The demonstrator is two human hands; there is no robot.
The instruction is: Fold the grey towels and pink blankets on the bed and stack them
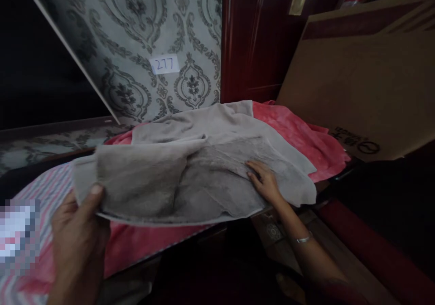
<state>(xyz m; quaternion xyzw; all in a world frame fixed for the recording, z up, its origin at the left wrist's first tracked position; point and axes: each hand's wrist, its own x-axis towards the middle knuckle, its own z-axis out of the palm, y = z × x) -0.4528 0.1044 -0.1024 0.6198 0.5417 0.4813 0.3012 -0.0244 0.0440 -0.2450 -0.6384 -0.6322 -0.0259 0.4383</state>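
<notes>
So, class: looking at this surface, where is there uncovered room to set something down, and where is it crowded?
Bare patches: the pink cloth between the grey towel and the cardboard box, and the striped cloth left of the towel. Crowded: the middle, where the left hand grips the towel's edge and the right hand presses flat on it.

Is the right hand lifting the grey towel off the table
No, the right hand lies flat on the grey towel; the left hand lifts its corner.

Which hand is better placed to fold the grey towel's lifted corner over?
Left. The left hand already pinches the grey towel at its raised near-left edge, thumb on top. The right hand lies flat on the towel's middle, probably pinning it.
</notes>
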